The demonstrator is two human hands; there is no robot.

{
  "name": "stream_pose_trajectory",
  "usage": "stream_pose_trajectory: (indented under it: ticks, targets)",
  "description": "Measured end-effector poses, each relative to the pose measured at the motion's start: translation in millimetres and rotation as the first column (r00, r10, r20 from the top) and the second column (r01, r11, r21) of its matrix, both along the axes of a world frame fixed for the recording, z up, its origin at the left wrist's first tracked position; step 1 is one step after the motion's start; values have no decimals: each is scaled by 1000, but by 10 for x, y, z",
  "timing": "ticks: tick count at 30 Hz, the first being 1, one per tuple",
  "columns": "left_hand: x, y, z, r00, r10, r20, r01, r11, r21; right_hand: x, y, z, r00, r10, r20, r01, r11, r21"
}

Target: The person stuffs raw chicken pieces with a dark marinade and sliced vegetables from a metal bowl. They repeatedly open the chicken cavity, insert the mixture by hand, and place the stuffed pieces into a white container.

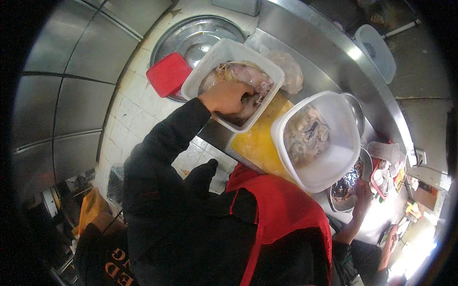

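Observation:
My left hand, in a black sleeve, is down inside a white plastic tub. Its fingers are curled among wet, pinkish raw seafood or meat; the fingertips are hidden, so I cannot tell whether they grip a piece. My right hand is out of view. Right of the tub stands a deeper translucent plastic container, holding greyish raw pieces at its bottom. Part of a yellow cutting board shows between the two containers.
A red plastic container overlaps a large metal basin. Beside the tub lies a clear plastic bag. A co-worker's hand is at a metal bowl with dark contents. Another person's sleeve shows lower left.

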State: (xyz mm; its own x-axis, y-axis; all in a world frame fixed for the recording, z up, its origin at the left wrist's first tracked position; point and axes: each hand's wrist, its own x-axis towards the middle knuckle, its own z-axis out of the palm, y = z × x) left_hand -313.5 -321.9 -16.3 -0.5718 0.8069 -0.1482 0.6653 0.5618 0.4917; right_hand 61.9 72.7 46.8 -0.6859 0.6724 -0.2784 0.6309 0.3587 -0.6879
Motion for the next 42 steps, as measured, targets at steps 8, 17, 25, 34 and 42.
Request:
stream_pose_trajectory:
  ticks: [8, 17, 25, 34, 42]
  targets:
    - [45, 14, 337, 997, 4, 71, 10, 981, -193, -121, 30, -119, 997, -64, 38, 65, 997, -36]
    - [-746, 63, -60, 986, 81, -146, -91, 994, -57, -65, 16, -128, 996, -38, 86, 43, 998, -49]
    - [-796, 113, 286, 994, 79, -78, -80, 997, -15, 36, 12, -152, 986, -78, 146, 85, 996, -41]
    - [-1148, 212, -205, 997, -49, -66, 25, 947, -320, 28, -29, -216, 998, -54, 34, 54, 999, 7]
    - [-1154, 189, -339, 993, -75, 88, 104, 911, -399, 252, 107, -369, 997, -65, 38, 67, 996, -60]
